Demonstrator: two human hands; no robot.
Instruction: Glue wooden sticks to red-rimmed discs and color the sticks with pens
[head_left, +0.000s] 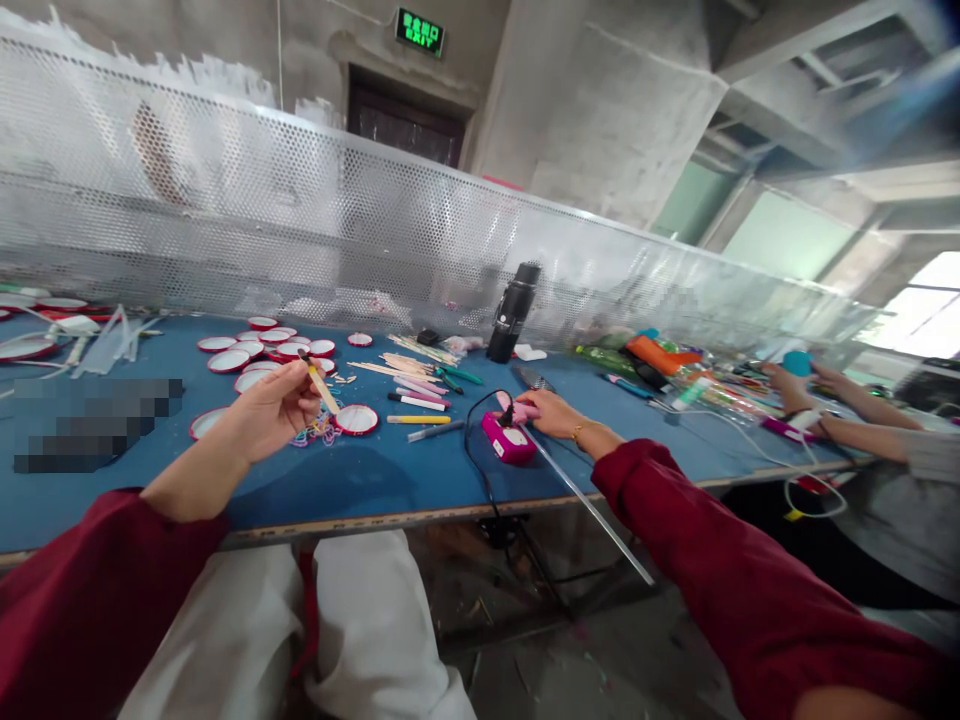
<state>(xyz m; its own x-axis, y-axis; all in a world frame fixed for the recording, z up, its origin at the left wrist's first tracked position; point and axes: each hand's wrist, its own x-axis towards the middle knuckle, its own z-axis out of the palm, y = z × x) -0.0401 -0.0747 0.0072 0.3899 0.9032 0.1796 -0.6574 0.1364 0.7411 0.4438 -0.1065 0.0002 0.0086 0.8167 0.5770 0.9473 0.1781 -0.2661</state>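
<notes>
My left hand (pixel 277 405) is raised over the table, its fingers pinching a flat wooden stick (pixel 324 388) with a dark upper end. The stick's lower end is close to a red-rimmed white lid (pixel 357 420) and a tangle of coloured threads (pixel 319 432). On the right, my right hand (pixel 553 413) is closed around a pink hot glue gun (pixel 523 409). A long clear glue stick (pixel 592 508) reaches back from it past the table edge. Beside the gun sits a purple power socket (pixel 510 440) with a black plug and cable. My fingers partly hide the gun.
More red-rimmed lids (pixel 229 360) lie behind my left hand. Markers (pixel 418 420) and wooden sticks (pixel 390 362) are spread mid-table. A black bottle (pixel 514 312) stands before the perforated metal screen (pixel 420 230). At right, another person's hands (pixel 791 388) work near an orange tool (pixel 660 355).
</notes>
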